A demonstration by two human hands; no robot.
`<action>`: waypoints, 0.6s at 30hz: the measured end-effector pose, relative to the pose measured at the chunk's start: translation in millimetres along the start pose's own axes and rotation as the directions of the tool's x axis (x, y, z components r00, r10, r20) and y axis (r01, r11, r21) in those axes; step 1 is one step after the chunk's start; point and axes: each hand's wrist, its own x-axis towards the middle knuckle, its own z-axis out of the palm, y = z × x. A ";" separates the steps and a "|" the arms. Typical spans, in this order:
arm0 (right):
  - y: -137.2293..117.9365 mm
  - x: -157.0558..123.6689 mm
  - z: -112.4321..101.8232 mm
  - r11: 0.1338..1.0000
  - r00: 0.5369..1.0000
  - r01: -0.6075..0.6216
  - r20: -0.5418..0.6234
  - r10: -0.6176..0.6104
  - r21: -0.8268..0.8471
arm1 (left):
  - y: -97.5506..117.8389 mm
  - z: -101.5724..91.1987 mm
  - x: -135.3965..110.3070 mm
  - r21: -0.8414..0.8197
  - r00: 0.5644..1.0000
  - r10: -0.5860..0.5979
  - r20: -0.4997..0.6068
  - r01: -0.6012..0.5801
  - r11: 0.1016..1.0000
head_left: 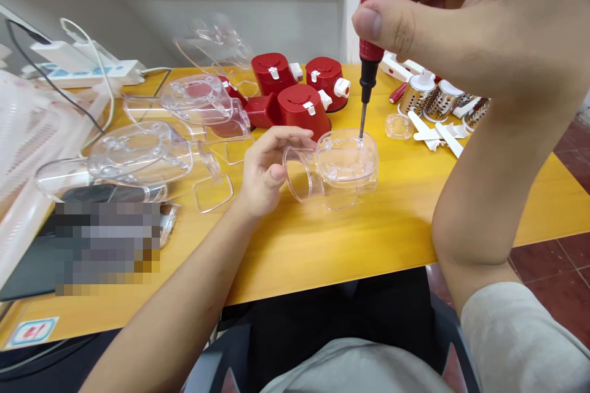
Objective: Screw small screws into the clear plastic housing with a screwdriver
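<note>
My left hand (265, 170) grips a clear plastic housing (345, 163) by its round open end, holding it on the yellow table. My right hand (415, 21) is raised above it, closed on a screwdriver (374, 24) with a ribbed red handle. The thin steel shaft points down, and its tip reaches the top of the housing near the far rim. A red cup-shaped body with a white latch (304, 110) stands just beyond my left fingers.
Several more clear housings (131, 153) lie at the left, with further red bodies (274, 72) behind. Steel grater drums (417, 96) and white plastic pieces (436, 134) sit to the right. A white power strip (87, 73) and a white basket (27, 147) are at the far left.
</note>
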 end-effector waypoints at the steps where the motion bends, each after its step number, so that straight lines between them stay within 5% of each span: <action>1: -1.7 -1.0 -0.2 1.000 1.000 -0.006 0.021 0.007 -0.014 | 0.2 -0.1 -0.2 0.001 1.000 -0.011 -0.002 0.011 1.000; 11: -13.1 -2.9 0.6 0.987 0.997 -0.067 0.035 0.073 -0.148 | 4.2 1.6 0.8 0.018 1.000 -0.013 0.001 0.013 1.000; 18: 2.2 1.9 -2.6 0.991 0.999 0.006 0.052 0.002 -0.137 | 4.5 0.7 1.0 0.018 0.999 -0.034 0.010 0.034 0.999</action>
